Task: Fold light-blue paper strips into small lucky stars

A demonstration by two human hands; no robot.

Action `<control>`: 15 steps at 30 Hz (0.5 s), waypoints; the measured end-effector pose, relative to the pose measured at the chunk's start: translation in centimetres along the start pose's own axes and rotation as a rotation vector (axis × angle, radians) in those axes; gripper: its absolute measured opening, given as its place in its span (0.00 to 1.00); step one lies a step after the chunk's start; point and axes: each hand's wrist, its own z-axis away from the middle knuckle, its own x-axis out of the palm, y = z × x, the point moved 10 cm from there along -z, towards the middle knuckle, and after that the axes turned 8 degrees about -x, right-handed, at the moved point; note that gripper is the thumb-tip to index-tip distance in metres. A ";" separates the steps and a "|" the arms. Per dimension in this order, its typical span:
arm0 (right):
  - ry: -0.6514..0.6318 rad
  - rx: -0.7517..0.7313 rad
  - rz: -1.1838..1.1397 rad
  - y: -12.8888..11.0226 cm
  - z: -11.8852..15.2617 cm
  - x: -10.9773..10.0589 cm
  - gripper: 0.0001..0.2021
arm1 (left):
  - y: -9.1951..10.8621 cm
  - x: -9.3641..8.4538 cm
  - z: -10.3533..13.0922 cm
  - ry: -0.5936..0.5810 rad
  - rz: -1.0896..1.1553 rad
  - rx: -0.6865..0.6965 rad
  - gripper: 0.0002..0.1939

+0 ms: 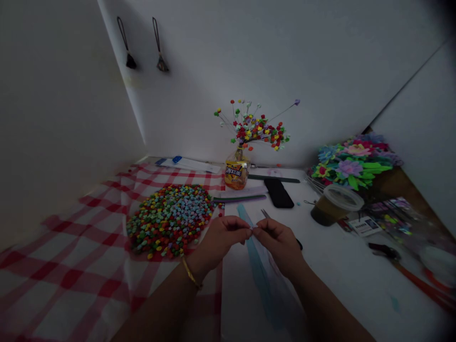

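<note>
My left hand (pixel 221 238) and my right hand (pixel 280 241) meet fingertip to fingertip over the white tabletop. Both are closed in a pinch on a tiny pale piece (pixel 252 227), mostly hidden by the fingers; it looks like paper. Beneath them lie long light-blue strips (pixel 259 273), with paler lavender strips (pixel 280 285) alongside. Scissors (pixel 265 214) rest partly hidden behind my right hand. To the left of my left hand spreads a big heap of small folded paper stars (pixel 171 221) in many colours.
A labelled bottle (pixel 236 175) holding wire-stemmed stars stands at the back. Near it lie a black phone (pixel 279 193) and dark strips (pixel 274 178). On the right are a lidded tub (pixel 335 205), fuzzy flowers (pixel 351 166) and pliers (pixel 384 251). A red-checked cloth (pixel 89 237) covers the left.
</note>
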 end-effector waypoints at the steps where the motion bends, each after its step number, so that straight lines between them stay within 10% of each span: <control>1: -0.001 0.000 -0.021 0.0 0.0 0.1 0.09 | 0.0 -0.1 0.0 0.004 -0.001 0.000 0.04; 15: 0.006 0.013 -0.041 -0.4 0.0 0.1 0.07 | 0.1 0.2 0.2 -0.020 -0.080 0.016 0.04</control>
